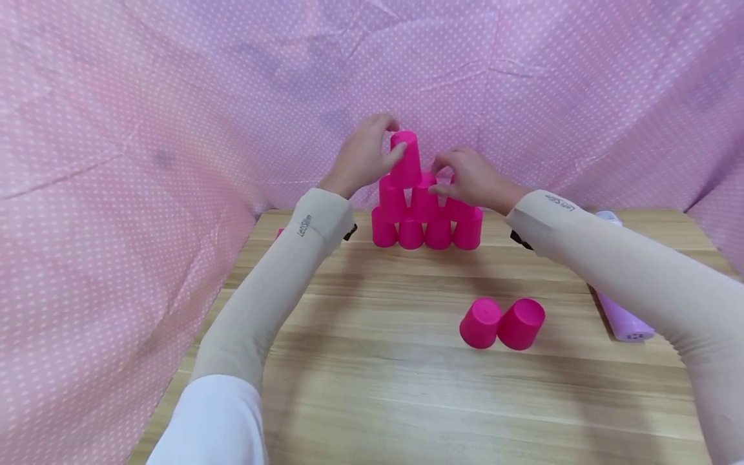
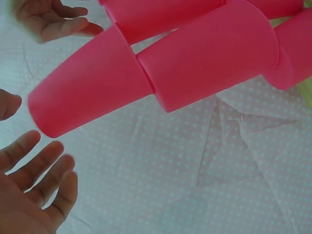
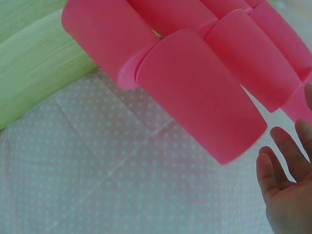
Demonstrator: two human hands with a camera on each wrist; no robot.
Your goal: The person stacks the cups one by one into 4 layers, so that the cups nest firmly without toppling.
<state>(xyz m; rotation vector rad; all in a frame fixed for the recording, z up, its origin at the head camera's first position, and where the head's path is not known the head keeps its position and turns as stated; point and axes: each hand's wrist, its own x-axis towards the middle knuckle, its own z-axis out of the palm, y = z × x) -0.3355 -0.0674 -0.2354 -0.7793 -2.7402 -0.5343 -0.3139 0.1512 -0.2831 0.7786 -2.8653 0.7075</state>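
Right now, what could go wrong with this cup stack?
1. Left fingers are spread close to the top cup; a brush while moving might topple it.
2. Right fingers sit close to the right middle cup; a nudge could shift it off the bottom row.

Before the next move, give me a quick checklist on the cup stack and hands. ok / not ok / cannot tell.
1. Base row has four cups, middle row three: ok.
2. Top cup seated across two middle-row cups: ok.
3. Left hand fully off the top cup: cannot tell; fingers spread, thumb apart from it, but fingertips very close.
4. Right hand holding nothing: ok, though it is right beside the stack.
5. Two loose cups upside down on the table: ok.
6. Pink item behind the left arm identified: cannot tell, mostly hidden.
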